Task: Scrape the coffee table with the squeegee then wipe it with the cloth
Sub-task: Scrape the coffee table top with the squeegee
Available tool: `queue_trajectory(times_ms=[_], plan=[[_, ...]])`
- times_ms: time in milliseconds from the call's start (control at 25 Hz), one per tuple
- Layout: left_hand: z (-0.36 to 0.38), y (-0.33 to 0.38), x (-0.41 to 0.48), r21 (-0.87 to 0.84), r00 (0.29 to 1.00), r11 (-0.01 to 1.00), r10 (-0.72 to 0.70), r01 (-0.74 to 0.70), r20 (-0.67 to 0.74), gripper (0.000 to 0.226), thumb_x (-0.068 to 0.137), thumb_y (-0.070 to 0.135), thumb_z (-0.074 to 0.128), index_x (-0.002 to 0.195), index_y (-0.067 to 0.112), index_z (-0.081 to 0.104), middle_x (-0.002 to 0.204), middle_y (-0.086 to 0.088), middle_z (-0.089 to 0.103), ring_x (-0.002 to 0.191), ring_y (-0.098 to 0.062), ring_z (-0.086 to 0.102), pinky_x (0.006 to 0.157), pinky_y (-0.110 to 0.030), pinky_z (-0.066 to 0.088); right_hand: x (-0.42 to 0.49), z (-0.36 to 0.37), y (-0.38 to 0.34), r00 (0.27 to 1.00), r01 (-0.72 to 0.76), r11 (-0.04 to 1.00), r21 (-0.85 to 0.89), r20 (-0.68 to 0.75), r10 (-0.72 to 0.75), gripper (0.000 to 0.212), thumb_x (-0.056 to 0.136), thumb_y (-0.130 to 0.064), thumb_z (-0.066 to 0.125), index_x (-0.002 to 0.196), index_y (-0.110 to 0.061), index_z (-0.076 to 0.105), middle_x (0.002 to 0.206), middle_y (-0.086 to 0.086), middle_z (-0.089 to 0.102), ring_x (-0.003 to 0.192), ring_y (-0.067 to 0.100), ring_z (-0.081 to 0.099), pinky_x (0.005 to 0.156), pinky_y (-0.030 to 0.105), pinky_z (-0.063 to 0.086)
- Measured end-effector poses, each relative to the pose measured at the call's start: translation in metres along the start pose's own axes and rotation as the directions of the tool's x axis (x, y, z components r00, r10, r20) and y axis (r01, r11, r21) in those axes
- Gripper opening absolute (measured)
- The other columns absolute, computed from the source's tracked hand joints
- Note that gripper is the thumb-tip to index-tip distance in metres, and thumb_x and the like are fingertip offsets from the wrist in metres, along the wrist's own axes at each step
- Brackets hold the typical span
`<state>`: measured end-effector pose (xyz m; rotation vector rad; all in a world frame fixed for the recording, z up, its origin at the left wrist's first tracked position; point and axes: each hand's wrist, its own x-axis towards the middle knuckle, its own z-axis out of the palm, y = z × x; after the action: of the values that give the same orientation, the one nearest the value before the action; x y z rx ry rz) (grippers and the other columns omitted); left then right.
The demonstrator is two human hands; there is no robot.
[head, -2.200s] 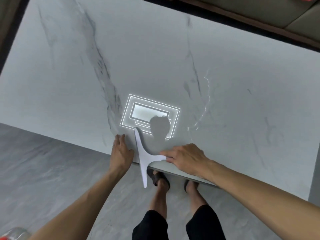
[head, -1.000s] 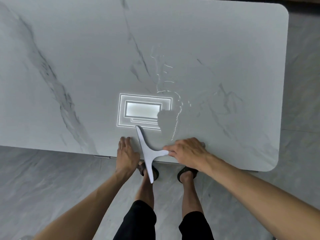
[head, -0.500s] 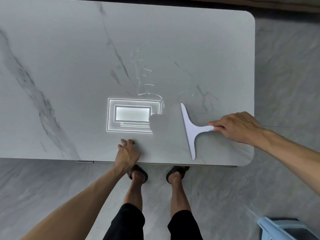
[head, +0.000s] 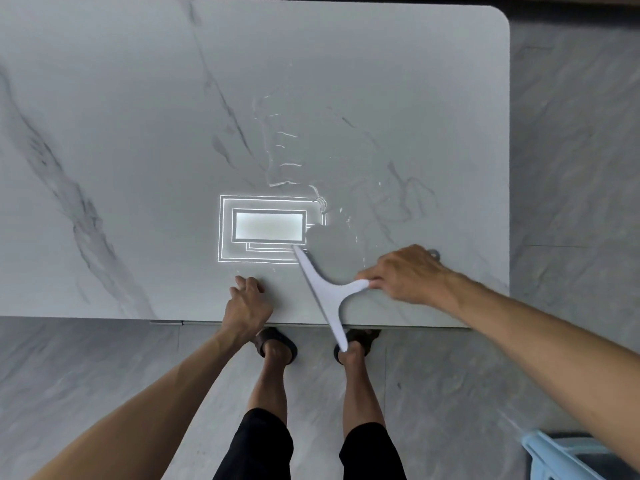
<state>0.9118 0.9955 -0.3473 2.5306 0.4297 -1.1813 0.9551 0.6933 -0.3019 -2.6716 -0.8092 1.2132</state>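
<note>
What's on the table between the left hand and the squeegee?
Nothing: in the head view, only bare grey marble tabletop separates the left hand from the white T-shaped squeegee.

I can read no text, label, brand or number from my view. The desk (head: pixel 138 98) shows only grey veining and a bright rectangular reflection (head: pixel 268 226); the white squeegee (head: pixel 328 295) is unmarked.

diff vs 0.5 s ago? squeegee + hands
The right hand dragged the squeegee left and toward the person; its blade, then wholly on the coffee table, now overhangs the near edge. Nothing taken or released: same grip on the handle. The left hand still rests near the edge; water streaks remain mid-table.
</note>
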Motion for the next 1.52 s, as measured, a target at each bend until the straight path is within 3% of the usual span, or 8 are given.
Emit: queue_trajectory(times_ms=[120,240,480,760,1000,1160,1280,1520], plan=[[0.002,0.004,-0.004,-0.006,0.999,1.0,-0.005,0.005,-0.033,0.04,0.08,-0.003,0.047,0.119,0.002,0.047,0.134,-0.021,0.038,0.11,-0.037,0.046,0.08,-0.038,0.044,-0.028,-0.015,0.055,0.991,-0.115,0.993,0.016,-0.066,0.115,0.029,0.098,-0.049,0.038,0.121,-0.056,0.054,0.106,-0.009,0.069,0.097,0.02,0.064,0.079,0.037,0.047],[-0.005,0.0,-0.012,-0.1,0.988,0.995,-0.021,0.006,-0.152,0.035,0.082,0.006,0.052,0.116,0.006,0.051,0.122,-0.012,0.054,0.1,-0.034,0.056,0.076,-0.037,0.045,-0.051,-0.024,0.076,0.972,-0.202,0.979,0.0,-0.122,0.201,0.032,0.096,-0.053,0.035,0.123,-0.059,0.051,0.114,-0.012,0.068,0.102,0.018,0.064,0.079,0.035,0.047],[-0.026,-0.041,-0.018,-0.348,0.925,0.935,-0.185,0.063,-0.331,0.012,0.088,0.014,0.057,0.1,0.014,0.059,0.097,-0.006,0.069,0.089,-0.029,0.062,0.075,-0.039,0.051,0.009,-0.021,-0.033,0.996,0.086,0.993,0.077,-0.017,-0.084,0.032,0.096,-0.054,0.03,0.124,-0.061,0.042,0.102,-0.011,0.066,0.095,0.021,0.062,0.075,0.038,0.046],[-0.037,-0.105,0.006,-0.297,0.903,0.945,-0.245,0.14,-0.354,0.033,0.085,0.005,0.05,0.119,0.005,0.049,0.12,-0.014,0.057,0.11,-0.034,0.054,0.082,-0.037,0.042,0.122,-0.007,-0.157,0.976,0.212,0.973,0.09,-0.062,-0.207,0.029,0.101,-0.043,0.034,0.117,-0.047,0.057,0.089,-0.003,0.066,0.082,0.027,0.062,0.069,0.04,0.05],[-0.03,-0.079,0.016,-0.233,0.963,0.97,0.003,-0.068,-0.27,0.032,0.078,0.002,0.057,0.108,0.004,0.047,0.115,-0.011,0.045,0.1,-0.034,0.054,0.081,-0.036,0.042,0.078,-0.013,-0.07,0.991,0.052,0.994,0.092,-0.128,-0.04,0.029,0.096,-0.049,0.038,0.121,-0.051,0.053,0.106,-0.001,0.069,0.099,0.025,0.064,0.071,0.035,0.039],[-0.026,-0.049,0.017,-0.221,0.978,0.97,0.052,-0.097,-0.201,0.033,0.082,0.006,0.056,0.113,0.002,0.047,0.12,-0.009,0.042,0.1,-0.034,0.055,0.078,-0.034,0.041,0.008,-0.018,0.025,0.969,-0.198,0.977,0.082,-0.13,0.208,0.034,0.096,-0.056,0.034,0.127,-0.059,0.048,0.12,-0.009,0.066,0.109,0.021,0.062,0.083,0.036,0.047],[-0.026,-0.029,0.014,-0.233,0.985,0.968,0.055,-0.093,-0.163,0.035,0.083,0.008,0.057,0.116,0.004,0.048,0.124,-0.01,0.047,0.1,-0.034,0.057,0.078,-0.034,0.041,-0.034,-0.02,0.067,0.922,-0.334,0.941,0.052,-0.188,0.338,0.032,0.097,-0.055,0.035,0.125,-0.059,0.051,0.12,-0.013,0.067,0.106,0.019,0.063,0.076,0.033,0.046],[-0.046,-0.023,0.011,-0.326,0.981,0.941,0.026,-0.088,-0.19,0.029,0.085,0.009,0.055,0.113,0.01,0.053,0.108,-0.008,0.062,0.095,-0.031,0.061,0.074,-0.033,0.047,-0.042,-0.03,0.044,0.925,-0.299,0.953,0.04,-0.233,0.3,0.033,0.096,-0.056,0.035,0.125,-0.059,0.05,0.11,-0.016,0.07,0.096,0.015,0.066,0.066,0.028,0.04]])
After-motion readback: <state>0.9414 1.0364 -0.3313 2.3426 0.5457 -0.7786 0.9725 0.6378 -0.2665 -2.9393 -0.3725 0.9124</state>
